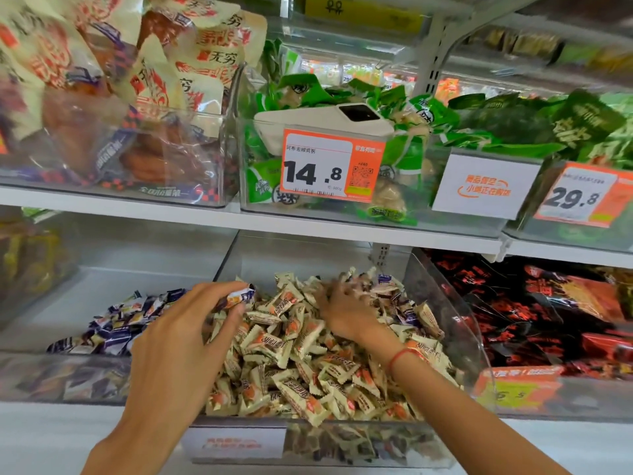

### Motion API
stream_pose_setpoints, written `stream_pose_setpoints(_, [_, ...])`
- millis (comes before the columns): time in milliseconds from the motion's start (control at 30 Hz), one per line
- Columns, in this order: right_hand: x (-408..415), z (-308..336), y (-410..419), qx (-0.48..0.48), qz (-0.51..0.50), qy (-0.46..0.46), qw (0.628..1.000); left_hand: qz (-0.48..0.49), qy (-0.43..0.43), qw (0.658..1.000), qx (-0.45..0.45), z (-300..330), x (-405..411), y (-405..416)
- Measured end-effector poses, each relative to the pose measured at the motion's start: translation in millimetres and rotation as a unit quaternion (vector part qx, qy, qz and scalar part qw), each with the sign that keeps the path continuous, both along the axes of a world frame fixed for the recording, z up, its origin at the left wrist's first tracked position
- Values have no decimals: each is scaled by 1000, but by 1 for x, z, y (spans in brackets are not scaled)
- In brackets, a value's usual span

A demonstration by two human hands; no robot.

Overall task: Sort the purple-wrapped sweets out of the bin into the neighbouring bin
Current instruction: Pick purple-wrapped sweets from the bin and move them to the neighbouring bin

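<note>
A purple-wrapped sweet [239,297] is pinched between the thumb and curled fingertips of the left hand [181,341], held over the left edge of the clear bin [455,323] of cream-wrapped sweets [301,365]; its long axis lies roughly along the nine-to-three line, the purple end pointing toward three o'clock; only one such sweet is seen in this hand; at two o'clock from it, the right hand [346,313] is laid on the heap, a red cord [399,358] worn at the wrist; its fingers are blurred, so whether anything is gripped cannot be told; a few purple wrappers are seen among the cream ones near the far right of the heap, too tangled to be counted; at nine o'clock, the neighbouring bin [113,262] holds a loose pile of purple sweets [113,323], too many to be counted; farther up, at twelve o'clock, a white phone [325,123] is rested on green packets above an orange price tag [330,166] marked 14.8.
</note>
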State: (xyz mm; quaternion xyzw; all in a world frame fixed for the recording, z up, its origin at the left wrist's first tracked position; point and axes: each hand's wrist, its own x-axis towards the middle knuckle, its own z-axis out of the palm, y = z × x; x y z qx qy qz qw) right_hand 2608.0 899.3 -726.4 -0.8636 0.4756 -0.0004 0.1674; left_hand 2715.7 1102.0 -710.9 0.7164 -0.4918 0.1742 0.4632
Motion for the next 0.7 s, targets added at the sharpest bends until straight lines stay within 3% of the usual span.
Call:
stream_pose_setpoints(167, [27, 5, 31, 31, 138, -46, 989, 12, 8, 1000, -3, 0, -4, -1])
stream_pose_setpoints(333, [0, 15, 50, -19, 265, -42, 963, -5, 44, 999, -20, 6, -13, -6])
stream_pose_setpoints(500, [-51, 28, 59, 94, 368, -107, 919, -42, 129, 991, -21, 15, -21, -20])
stream_pose_setpoints(600, [-86, 40, 45, 161, 329, -184, 912, -62, 118, 990, 49, 15, -24, -32])
stream_pose_setpoints(633, [-94, 42, 35, 142, 290, -211, 923, -62, 95, 990, 85, 14, -25, -38])
stream_pose_setpoints(700, [-98, 38, 9, 10, 212, -207, 955, -64, 50, 985, 154, 13, -25, -52])
